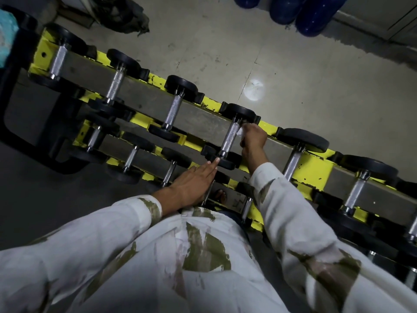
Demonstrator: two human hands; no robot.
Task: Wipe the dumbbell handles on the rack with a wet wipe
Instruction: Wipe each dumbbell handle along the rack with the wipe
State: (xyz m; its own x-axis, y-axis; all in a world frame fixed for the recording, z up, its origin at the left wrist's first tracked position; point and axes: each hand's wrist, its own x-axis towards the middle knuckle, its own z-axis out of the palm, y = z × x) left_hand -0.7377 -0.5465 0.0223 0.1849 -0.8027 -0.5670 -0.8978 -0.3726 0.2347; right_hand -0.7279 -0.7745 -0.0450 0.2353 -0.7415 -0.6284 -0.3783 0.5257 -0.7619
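A yellow rack (316, 168) holds several black dumbbells with knurled steel handles, running from upper left to lower right. My right hand (253, 137) grips a crumpled white wet wipe (241, 131) and presses it against the right side of one top-row handle (229, 137). My left hand (194, 184) reaches forward with straight fingers, and its fingertips touch the near black end (223, 162) of that same dumbbell. Most of the wipe is hidden inside my fingers.
More dumbbells lie on a lower row beneath my arms. Grey concrete floor (225, 53) stretches beyond the rack, with blue round objects (316, 16) at the top and a dark bundle (126, 14) at upper left. A white spot (253, 90) marks the floor.
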